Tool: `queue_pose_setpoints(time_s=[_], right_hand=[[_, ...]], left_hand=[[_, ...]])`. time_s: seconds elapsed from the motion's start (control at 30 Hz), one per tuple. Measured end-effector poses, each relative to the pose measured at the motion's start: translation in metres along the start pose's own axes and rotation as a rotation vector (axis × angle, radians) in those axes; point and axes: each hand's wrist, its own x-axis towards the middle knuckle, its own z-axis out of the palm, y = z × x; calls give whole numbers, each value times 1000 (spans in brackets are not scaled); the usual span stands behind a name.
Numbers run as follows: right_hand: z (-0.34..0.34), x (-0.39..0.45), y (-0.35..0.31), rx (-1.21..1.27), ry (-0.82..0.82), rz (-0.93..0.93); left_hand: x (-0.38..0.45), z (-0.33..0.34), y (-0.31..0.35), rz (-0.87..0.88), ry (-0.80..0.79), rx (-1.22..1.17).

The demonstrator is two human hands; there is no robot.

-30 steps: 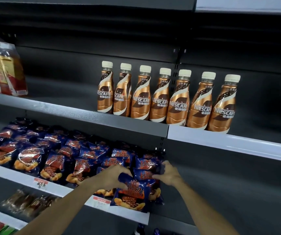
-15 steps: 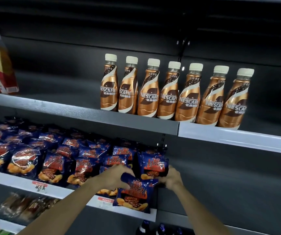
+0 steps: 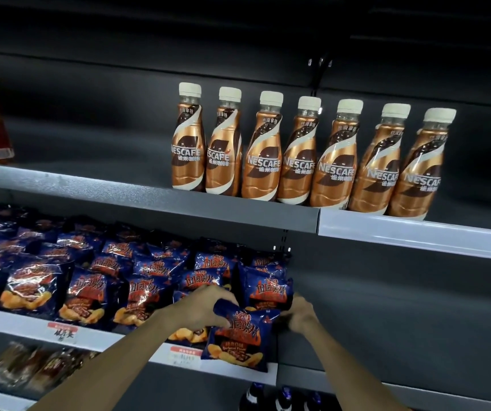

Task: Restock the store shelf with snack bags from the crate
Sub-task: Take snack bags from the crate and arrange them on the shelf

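The left hand (image 3: 205,310) is curling its fingers over the top left corner of a glossy dark blue snack bag with red lettering and pictured orange crisps (image 3: 237,341), gripping it. This bag is standing at the front edge of the grey metal shelf with a white price strip (image 3: 19,320), its lower part hanging over the strip. The right hand (image 3: 297,317) is pinching the bag's top right corner, fingers bunched together around the foil. Just beyond the right hand, another blue snack bag (image 3: 268,289) is leaning upright, touching the knuckles. To the left of the left hand, rows of matching blue snack bags (image 3: 87,292) are filling the shelf, overlapping one another. A red-and-white price label (image 3: 186,354) is sitting on the strip just beneath the left wrist. Above both hands, on the next grey shelf up (image 3: 149,200), seven bronze-coloured plastic coffee bottles with cream caps (image 3: 294,155) are standing side by side. Below the right forearm, dark bottle tops (image 3: 283,396) are showing.
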Motion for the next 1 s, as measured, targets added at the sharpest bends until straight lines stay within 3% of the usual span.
queue_pose_setpoints(time_s=[0.5,0.73,1.0], right_hand=[[-57,-41,16,-20,-96,103],[-89,-68,19,-73,-211,60],[-95,-103,-20,162,-272,-64]], left_hand=[[26,-1,26,53,21,-13],[39,4,45,73,28,-26],[41,5,59,91,15,-38]])
